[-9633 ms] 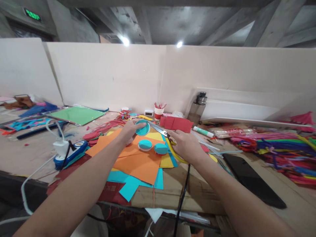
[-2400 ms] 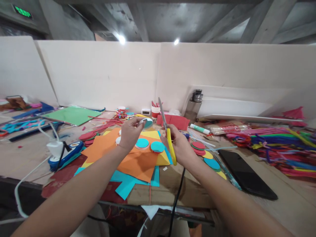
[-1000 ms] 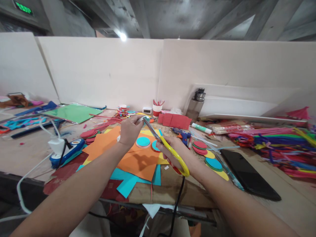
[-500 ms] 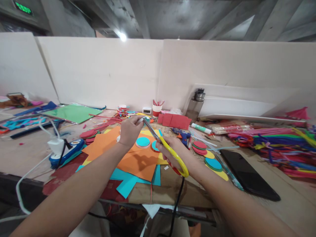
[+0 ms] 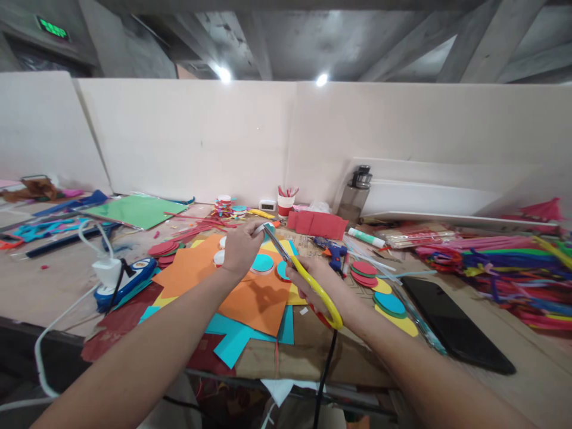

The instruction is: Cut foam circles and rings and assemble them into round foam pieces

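Note:
My right hand (image 5: pixel 319 283) is closed around the yellow-handled scissors (image 5: pixel 318 286), whose blades point up and away to the left. My left hand (image 5: pixel 241 247) pinches a small white and light-blue piece of paper (image 5: pixel 267 229) at the blade tips; much of that piece is hidden by the fingers and blades. Beneath both hands lie orange sheets (image 5: pixel 254 310) over yellow and blue paper. On the orange paper rest blue discs with white rims, such as the blue disc (image 5: pixel 262 262), and white discs (image 5: pixel 219 257) partly behind my left hand.
To the right are red discs (image 5: pixel 364 269), blue discs (image 5: pixel 389 304), a black phone (image 5: pixel 456 325) and a heap of coloured pipe cleaners (image 5: pixel 504 274). A blue glue gun (image 5: pixel 336 253) lies behind my right hand. At left sits a power strip (image 5: pixel 127 286) with a white cable.
The whole view has shifted slightly, with the table lower in the picture. Both hands keep nearly the same pose, scissors blades still at the paper piece.

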